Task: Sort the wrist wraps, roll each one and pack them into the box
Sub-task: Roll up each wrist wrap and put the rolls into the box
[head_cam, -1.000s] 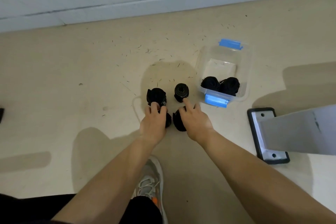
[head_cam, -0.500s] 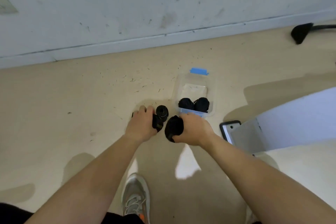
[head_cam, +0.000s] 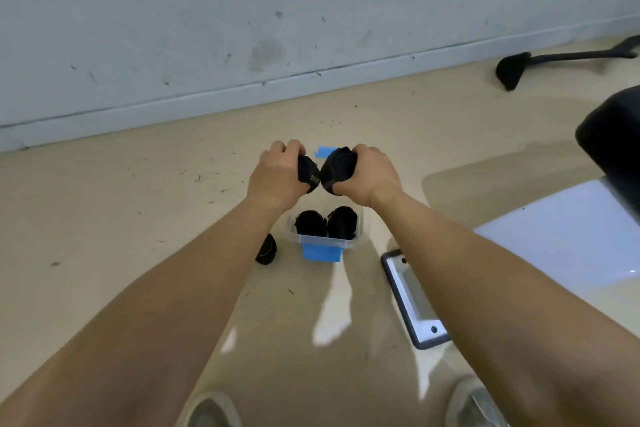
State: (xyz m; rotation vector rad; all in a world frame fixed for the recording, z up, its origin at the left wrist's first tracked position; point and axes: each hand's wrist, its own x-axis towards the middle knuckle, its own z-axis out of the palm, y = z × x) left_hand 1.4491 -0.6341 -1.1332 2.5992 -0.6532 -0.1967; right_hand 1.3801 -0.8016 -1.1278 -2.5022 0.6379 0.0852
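My left hand (head_cam: 277, 175) grips a rolled black wrist wrap (head_cam: 309, 173), and my right hand (head_cam: 370, 174) grips another rolled black wrap (head_cam: 338, 168). Both are held side by side in the air above the far end of the clear plastic box (head_cam: 360, 222) with blue clips. Inside the box, two rolled black wraps (head_cam: 310, 224) (head_cam: 343, 222) lie at the near end. One more rolled black wrap (head_cam: 266, 249) lies on the floor just left of the box. My hands hide the far half of the box.
A grey metal base plate with bolts (head_cam: 414, 302) lies right of the box under a white panel (head_cam: 568, 239). A black padded edge (head_cam: 613, 139) sits at the far right, a black chair leg (head_cam: 512, 69) by the wall. My shoes (head_cam: 207, 411) are below.
Both hands picked up a rolled wrap each from the floor and lifted them over the box. One wrap stays on the floor. The camera rose and shifted.
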